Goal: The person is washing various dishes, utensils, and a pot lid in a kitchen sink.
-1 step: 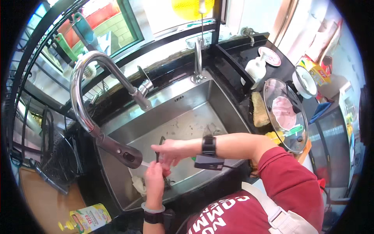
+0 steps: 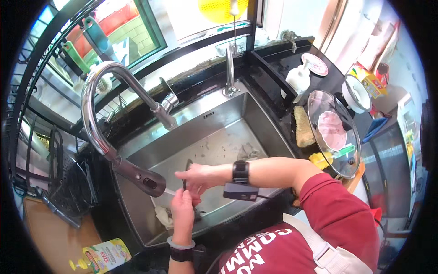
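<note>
Over the lower left of the steel sink (image 2: 219, 121), my two hands are close together. My left hand (image 2: 183, 213) is closed, its thumb and fingers pinched near a thin dark piece (image 2: 184, 184). My right hand (image 2: 197, 177) is bent just above it, fingers curled round something mostly hidden. A dark tip (image 2: 189, 163) sticks out beyond the right hand; I cannot tell whether it belongs to the same thing. The tap's pull-out spray head (image 2: 145, 179) points at the hands, with a pale stream by my left fingers.
A crumpled pale cloth (image 2: 163, 218) lies in the sink's near left corner. Right of the sink are a loofah (image 2: 303, 127), a glass lid (image 2: 318, 107), a white pump bottle (image 2: 299, 81) and a white bowl (image 2: 357, 94). A yellow-capped bottle (image 2: 108, 255) lies at lower left.
My right hand and forearm have shifted very slightly left. Both hands keep nearly the same pose.
</note>
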The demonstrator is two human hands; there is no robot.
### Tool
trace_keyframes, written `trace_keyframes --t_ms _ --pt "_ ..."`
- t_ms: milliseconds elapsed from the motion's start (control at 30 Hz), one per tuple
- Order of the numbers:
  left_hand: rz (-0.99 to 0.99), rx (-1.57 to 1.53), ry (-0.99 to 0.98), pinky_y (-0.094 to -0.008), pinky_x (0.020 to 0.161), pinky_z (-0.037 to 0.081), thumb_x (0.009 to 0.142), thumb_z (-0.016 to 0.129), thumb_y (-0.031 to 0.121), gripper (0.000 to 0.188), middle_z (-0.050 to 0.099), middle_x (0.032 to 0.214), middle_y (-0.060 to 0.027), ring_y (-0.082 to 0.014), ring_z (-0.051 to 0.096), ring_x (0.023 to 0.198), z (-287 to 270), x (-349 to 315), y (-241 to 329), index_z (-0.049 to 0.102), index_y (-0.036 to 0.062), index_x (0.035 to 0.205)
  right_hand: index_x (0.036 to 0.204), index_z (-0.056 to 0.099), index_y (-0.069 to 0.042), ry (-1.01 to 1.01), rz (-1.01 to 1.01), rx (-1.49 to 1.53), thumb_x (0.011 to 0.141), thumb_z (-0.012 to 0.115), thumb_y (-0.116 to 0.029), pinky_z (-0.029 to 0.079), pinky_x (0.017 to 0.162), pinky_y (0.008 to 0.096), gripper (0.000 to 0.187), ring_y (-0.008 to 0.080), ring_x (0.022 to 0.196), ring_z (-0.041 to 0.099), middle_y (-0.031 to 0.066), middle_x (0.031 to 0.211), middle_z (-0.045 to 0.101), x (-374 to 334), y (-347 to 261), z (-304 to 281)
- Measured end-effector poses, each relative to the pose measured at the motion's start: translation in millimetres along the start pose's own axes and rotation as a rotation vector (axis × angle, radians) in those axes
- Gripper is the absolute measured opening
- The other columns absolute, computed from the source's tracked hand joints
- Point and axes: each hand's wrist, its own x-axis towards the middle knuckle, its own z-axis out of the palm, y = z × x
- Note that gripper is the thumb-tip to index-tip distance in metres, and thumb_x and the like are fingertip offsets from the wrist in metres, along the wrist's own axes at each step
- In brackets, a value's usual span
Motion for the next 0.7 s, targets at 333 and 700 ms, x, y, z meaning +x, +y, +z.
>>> trace_keyframes --t_ms 333,700 --pt "0.050 0.248 -0.001 -0.0276 0.061 0.044 0.087 0.055 0.017 0.022 0.065 0.072 -0.0062 -0.0109 0.056 0.066 -5 -3 -22 0.062 -0.0042 0.085 0.089 0.052 0.006 0.349 -0.420 -0.887 0.080 0.047 -0.009 0.049 0.062 0.0467 0.018 0.0385 0.069 0.063 0.0255 0.073 0.062 -9 2 38" --pt "0.899 1.358 0.412 -0.0417 0.070 0.049 0.079 0.057 0.004 0.026 0.063 0.075 -0.0139 -0.0360 0.062 0.076 -31 -15 22 0.057 -0.0014 0.104 0.084 0.054 -0.004 0.279 -0.880 -1.495 0.075 0.056 -0.011 0.046 0.063 0.0456 0.012 0.0305 0.073 0.062 0.0129 0.074 0.060 -23 11 27"
